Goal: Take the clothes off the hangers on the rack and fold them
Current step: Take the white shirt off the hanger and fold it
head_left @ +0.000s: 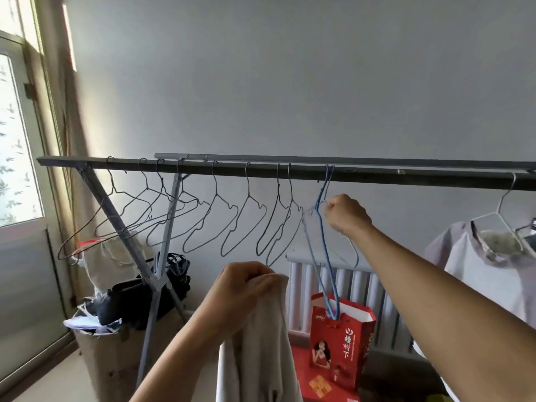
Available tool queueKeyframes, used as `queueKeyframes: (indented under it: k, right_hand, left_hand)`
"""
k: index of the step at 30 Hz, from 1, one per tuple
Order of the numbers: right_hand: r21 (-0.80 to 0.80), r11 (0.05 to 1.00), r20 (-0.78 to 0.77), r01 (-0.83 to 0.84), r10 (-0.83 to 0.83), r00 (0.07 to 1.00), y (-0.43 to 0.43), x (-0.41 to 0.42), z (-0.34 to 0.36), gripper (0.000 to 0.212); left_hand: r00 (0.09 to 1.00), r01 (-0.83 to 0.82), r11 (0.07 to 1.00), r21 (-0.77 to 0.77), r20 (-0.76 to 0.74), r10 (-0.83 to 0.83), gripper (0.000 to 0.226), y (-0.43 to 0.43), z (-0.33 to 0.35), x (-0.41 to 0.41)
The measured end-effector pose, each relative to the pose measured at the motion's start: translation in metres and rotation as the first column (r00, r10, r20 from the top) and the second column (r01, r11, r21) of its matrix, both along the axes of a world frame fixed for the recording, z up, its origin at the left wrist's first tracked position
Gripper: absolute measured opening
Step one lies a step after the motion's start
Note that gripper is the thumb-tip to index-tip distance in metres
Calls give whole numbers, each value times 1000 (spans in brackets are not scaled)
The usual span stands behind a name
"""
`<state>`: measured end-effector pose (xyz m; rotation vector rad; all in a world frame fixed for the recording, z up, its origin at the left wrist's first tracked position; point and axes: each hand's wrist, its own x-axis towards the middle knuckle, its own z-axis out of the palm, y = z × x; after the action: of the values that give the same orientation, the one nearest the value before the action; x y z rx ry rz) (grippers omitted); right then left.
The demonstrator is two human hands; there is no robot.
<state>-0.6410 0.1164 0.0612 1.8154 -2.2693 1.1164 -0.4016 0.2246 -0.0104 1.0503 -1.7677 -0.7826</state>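
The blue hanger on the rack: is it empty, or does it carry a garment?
Empty. The blue hanger hangs from the rail as bare wire; the pale garment is gripped in the left hand.

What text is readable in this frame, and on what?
"山楂树下": vertical, on the white panel on the front of the red gift bag.
Small logo at the bag's top left: too blurred to read.
Print on the bag's side: too blurred to read.
Yellow label on the red packaging under the bag: too small to read.
No other text visible.
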Motion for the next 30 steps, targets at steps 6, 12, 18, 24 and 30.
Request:
queueKeyframes:
  k: [6,12,18,24,30]
  right_hand:
    - [65,997,-110,44,-36,993,23,27,-14,20]
    - [-376,926,-361,-22,-125,924,72,71,-45,31]
    - [-245,671,338,-700,736,587,135,149,-87,23]
    - [-77,704,355,-706,681,640,140,147,-123,15]
    - [86,717,452,-692,591,668,150,114,-143,17]
  left_hand:
    - [999,-7,1000,7,39,7,14,0,13,32]
    - [994,48,999,-22,97,-46,16,-1,21,56]
    - [986,134,989,-58,108,-128,8,2,23,75]
    - [994,77,993,-92,89,-68,10,4,25,103]
    - [997,-40,998,-47,-66,37,9,-1,23,147]
